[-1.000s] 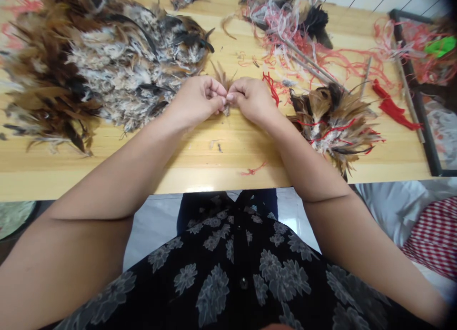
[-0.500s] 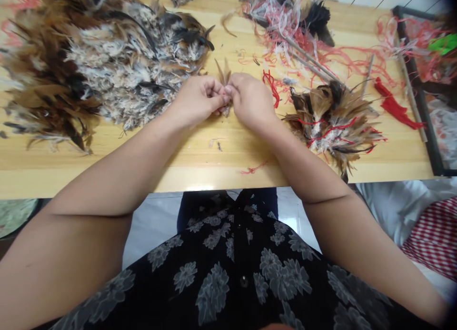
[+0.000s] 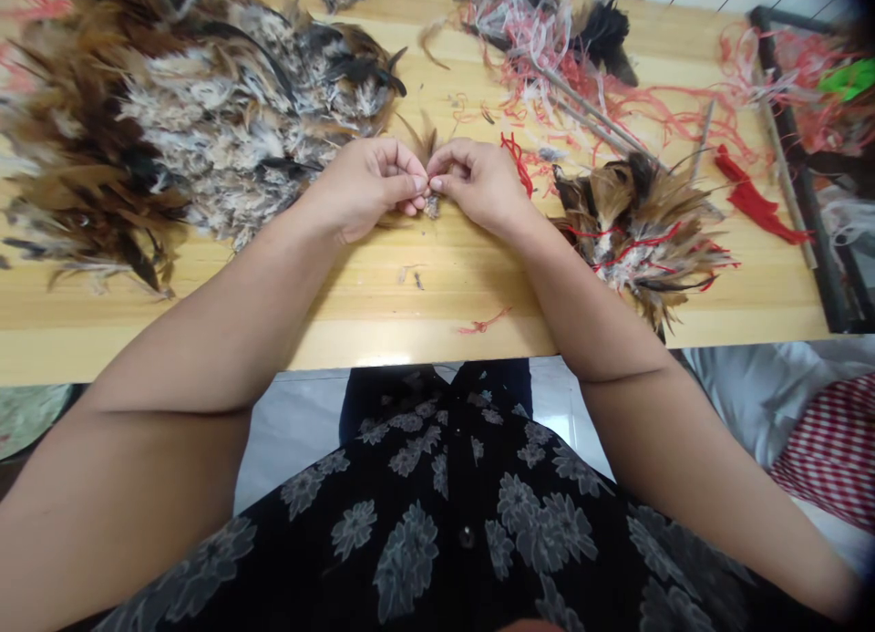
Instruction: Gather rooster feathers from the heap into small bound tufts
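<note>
My left hand and my right hand meet fingertip to fingertip over the wooden table. Both pinch a small tuft of brown feathers whose tips stick up behind the fingers and whose fluffy quill ends hang just below them. A big heap of brown, black and white feathers lies left of my left hand. A bundle of feathers wound with red string lies right of my right hand.
Red string pieces lie beside my right hand, with a red tassel further right. Thin sticks and tangled red and white strands cover the far table. A black frame runs along the right edge.
My right hand has turned slightly, so its fingers now show curled toward the left hand. The feather tuft stays pinched between both hands. Nothing else moved.
</note>
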### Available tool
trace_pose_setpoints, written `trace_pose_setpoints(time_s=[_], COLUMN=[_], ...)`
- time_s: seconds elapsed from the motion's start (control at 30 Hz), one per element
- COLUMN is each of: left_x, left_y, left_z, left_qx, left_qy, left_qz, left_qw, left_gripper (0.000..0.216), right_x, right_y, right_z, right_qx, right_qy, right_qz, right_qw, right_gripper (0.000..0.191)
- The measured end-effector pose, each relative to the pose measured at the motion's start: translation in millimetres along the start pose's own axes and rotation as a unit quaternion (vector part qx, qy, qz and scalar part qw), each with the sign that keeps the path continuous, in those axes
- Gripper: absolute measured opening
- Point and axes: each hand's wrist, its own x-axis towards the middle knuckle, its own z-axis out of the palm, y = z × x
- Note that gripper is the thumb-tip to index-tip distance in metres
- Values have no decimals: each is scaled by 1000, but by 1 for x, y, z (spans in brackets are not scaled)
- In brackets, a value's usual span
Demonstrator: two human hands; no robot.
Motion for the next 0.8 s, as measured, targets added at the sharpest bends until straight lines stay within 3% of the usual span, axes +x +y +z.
trace_pose_setpoints(time_s=[0.2, 0.37, 0.6, 0.7, 0.8], left_x=[-4, -5, -1, 0, 0], left_y=[1, 5, 5, 0, -2], left_z=[5, 9, 9, 2, -2], left_qx=[-16, -47, -78, -59, -33], left_qy=[20, 50, 43, 39, 29], left_qz=[-17, -33, -26, -14, -8], left_qw=[1000, 997, 996, 997, 999], left_gripper=[42, 45, 50, 46, 48], right_x=[-4, -16, -3, -8, -13], right_y=[-17, -29, -4, -12, -21], right_z=[-8, -15, 3, 2, -5], right_qx=[-106, -251, -99, -184, -131], right_qy=[-34, -54, 29, 5, 0], right_qz=[-14, -47, -132, -43, -24], right_qw=[994, 965, 986, 982, 991], right_gripper=[35, 44, 25, 15, 23])
